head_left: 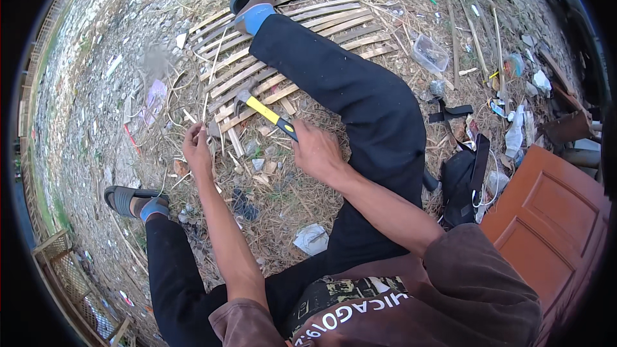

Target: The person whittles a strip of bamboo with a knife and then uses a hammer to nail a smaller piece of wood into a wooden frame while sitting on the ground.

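Note:
My right hand (pixel 319 150) is closed round the black end of a claw hammer (pixel 263 110) with a yellow and black handle. The hammer's head lies over the near edge of a panel of pale wooden slats (pixel 243 76) on the ground. Left of the hammer, my left hand (pixel 198 146) has its fingers pinched together on a thin pale strip (pixel 206 99) that runs up along the panel's left end. Its fingertips are small in view, and any nail in them cannot be made out. My right leg, in black trousers, crosses over the panel and hides part of it.
Gravel and dry straw with litter cover the ground. A clear plastic box (pixel 430 53) and long loose sticks (pixel 472 29) lie at the far right. A black bag (pixel 458 183) and a brown panelled door (pixel 546 231) are at my right. Lattice fencing (pixel 74 283) stands at lower left.

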Action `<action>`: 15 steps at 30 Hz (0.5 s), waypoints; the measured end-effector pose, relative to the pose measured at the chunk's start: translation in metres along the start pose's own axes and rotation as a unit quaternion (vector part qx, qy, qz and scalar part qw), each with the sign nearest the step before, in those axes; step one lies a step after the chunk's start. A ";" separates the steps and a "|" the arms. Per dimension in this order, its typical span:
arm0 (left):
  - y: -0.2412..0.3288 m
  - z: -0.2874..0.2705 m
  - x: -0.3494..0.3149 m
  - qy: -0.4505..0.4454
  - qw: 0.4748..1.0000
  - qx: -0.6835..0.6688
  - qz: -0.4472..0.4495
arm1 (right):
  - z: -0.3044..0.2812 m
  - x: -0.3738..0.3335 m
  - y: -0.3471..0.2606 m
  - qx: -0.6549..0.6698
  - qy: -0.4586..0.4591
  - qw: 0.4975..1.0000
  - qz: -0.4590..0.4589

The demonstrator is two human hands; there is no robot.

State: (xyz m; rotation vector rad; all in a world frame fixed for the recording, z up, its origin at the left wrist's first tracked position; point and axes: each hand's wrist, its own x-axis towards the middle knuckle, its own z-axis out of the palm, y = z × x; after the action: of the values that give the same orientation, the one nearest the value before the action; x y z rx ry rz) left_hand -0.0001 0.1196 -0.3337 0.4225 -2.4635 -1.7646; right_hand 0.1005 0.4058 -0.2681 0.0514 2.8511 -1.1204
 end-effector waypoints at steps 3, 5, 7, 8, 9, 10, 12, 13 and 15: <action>0.001 0.002 0.000 0.004 1.000 -0.009 -0.008 | 0.008 0.002 0.003 0.011 0.007 1.000 0.013; -0.006 0.006 -0.001 -0.018 1.000 -0.009 0.004 | 0.016 0.002 0.007 -0.010 0.039 0.999 0.011; -0.006 0.011 -0.007 -0.019 0.999 0.007 -0.027 | 0.011 -0.006 0.012 -0.030 0.065 0.997 0.009; -0.012 0.004 -0.007 -0.027 0.999 0.004 -0.019 | 0.002 -0.009 0.006 -0.010 0.048 0.999 -0.009; -0.022 -0.005 -0.004 -0.029 0.999 -0.008 -0.022 | -0.009 -0.009 0.000 0.010 0.029 0.999 -0.030; -0.028 -0.005 0.000 -0.032 0.999 -0.023 -0.029 | -0.026 -0.008 -0.001 0.026 0.093 0.992 -0.077; -0.016 -0.004 -0.001 -0.019 0.998 -0.031 -0.047 | -0.094 0.005 -0.004 0.116 0.143 0.978 -0.098; -0.011 -0.006 -0.007 0.001 0.997 -0.035 -0.068 | -0.128 0.013 0.007 0.125 0.202 0.967 -0.094; -0.008 -0.033 -0.004 0.036 0.996 -0.045 -0.074 | -0.179 0.042 0.041 0.124 0.278 0.951 -0.052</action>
State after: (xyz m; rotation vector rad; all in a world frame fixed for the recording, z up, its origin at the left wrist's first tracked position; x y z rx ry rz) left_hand 0.0129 0.0885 -0.3296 0.6650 -2.3477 -1.8701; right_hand 0.0503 0.5578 -0.1686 0.2781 3.1850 -1.7229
